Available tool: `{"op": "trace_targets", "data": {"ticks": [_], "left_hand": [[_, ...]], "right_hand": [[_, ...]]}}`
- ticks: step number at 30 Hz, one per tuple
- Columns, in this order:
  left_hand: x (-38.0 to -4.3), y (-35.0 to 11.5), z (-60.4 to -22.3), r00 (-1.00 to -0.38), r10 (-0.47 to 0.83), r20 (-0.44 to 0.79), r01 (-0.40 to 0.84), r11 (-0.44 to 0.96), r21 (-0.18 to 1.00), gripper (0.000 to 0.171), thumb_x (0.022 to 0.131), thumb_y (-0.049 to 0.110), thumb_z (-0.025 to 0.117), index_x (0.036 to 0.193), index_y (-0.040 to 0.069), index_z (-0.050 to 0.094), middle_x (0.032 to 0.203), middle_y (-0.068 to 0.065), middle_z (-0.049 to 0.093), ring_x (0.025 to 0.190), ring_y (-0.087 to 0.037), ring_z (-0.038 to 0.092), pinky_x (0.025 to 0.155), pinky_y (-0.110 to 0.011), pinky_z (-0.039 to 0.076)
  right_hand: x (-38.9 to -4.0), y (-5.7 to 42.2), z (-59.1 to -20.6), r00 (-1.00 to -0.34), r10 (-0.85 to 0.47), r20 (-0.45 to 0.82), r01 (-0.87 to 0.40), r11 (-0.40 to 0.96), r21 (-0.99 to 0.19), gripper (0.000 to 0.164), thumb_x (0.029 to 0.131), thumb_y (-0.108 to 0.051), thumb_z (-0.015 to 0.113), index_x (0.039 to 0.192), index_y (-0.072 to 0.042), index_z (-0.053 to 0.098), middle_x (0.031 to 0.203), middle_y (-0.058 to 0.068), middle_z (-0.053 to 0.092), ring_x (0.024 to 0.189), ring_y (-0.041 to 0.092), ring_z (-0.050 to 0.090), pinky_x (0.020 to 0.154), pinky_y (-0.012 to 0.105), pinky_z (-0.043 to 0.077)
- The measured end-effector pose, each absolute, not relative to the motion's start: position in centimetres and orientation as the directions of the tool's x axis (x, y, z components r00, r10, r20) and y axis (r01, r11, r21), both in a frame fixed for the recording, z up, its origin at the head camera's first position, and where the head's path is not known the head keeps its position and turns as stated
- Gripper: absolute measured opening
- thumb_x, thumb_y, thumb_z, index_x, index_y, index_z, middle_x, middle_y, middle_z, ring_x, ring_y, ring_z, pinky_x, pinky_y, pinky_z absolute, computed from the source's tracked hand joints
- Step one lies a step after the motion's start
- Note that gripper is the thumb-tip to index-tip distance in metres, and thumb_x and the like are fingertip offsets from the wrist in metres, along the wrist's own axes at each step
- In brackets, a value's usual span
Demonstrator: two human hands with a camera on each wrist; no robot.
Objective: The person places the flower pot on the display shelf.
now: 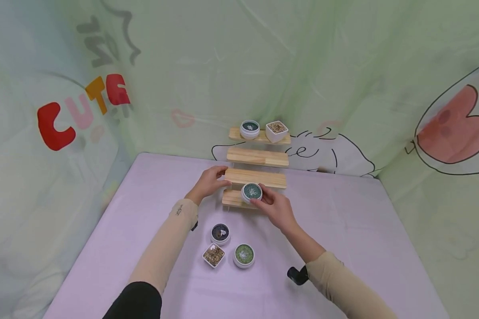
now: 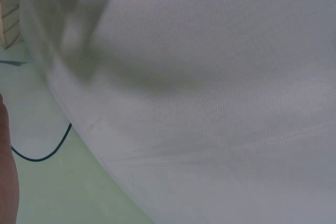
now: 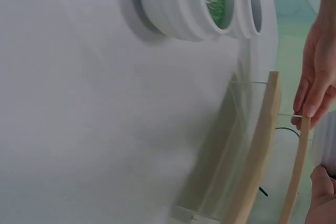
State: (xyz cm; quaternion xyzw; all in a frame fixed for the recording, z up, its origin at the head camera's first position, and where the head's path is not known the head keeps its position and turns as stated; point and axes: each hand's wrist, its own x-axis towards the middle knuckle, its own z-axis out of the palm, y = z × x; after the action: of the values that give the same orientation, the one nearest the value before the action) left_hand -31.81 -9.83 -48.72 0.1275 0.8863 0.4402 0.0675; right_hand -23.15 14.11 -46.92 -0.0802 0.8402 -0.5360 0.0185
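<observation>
My right hand [image 1: 277, 208] grips a round white pot [image 1: 252, 192] with teal-green filling, over the lowest board of a tiered wooden display stand [image 1: 257, 157]. Whether the pot touches that board cannot be told. At the stand's left side, my left hand [image 1: 210, 182] pinches the end of the second board from the bottom. From the right wrist, the left hand [image 3: 318, 77] shows with thumb and fingers about that board's end, and the held pot [image 3: 324, 140] is partly cut off. Only a sliver of the left hand [image 2: 7, 166] shows in its own wrist view.
On the top board stand a round dark-teal pot [image 1: 249, 129] and a square white pot [image 1: 276, 131]. Nearer on the pale tablecloth [image 1: 327, 230] are a round dark-filled pot [image 1: 220, 233], a square pot of brown pebbles [image 1: 213, 255] and a round green-filled pot [image 1: 244, 255]. A printed curtain [image 1: 207, 66] hangs behind.
</observation>
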Motion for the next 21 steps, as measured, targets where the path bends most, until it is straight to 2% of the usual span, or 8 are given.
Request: {"op": "trace_targets", "data": {"ticks": [16,21], "left_hand": [[-31.7,-9.8,-48.6,-0.958,0.288,-0.008,0.167,0.578,0.798,0.064,0.089,0.021,0.074,0.142,-0.002,0.046,0.140,-0.018,0.052,0.127,-0.029,0.051,0.110,-0.031,0.043],[-31.9,-9.9,-48.8,-0.957,0.291,0.003,0.179,0.582,0.793,0.064,0.089,0.021,0.074,0.141,-0.002,0.047,0.139,-0.017,0.053,0.126,-0.028,0.052,0.110,-0.031,0.043]], "right_hand": [[-26.9,13.4,-42.8,-0.994,-0.091,0.067,-0.099,0.417,-0.904,0.064,0.088,-0.027,0.076,0.142,-0.003,0.050,0.138,0.016,0.055,0.124,0.022,0.056,0.093,0.023,0.053],[-28.3,12.9,-42.1,-0.993,-0.077,0.088,-0.113,0.430,-0.896,0.065,0.089,-0.028,0.074,0.142,-0.001,0.049,0.139,0.016,0.055,0.124,0.021,0.056,0.095,0.025,0.053]]}}
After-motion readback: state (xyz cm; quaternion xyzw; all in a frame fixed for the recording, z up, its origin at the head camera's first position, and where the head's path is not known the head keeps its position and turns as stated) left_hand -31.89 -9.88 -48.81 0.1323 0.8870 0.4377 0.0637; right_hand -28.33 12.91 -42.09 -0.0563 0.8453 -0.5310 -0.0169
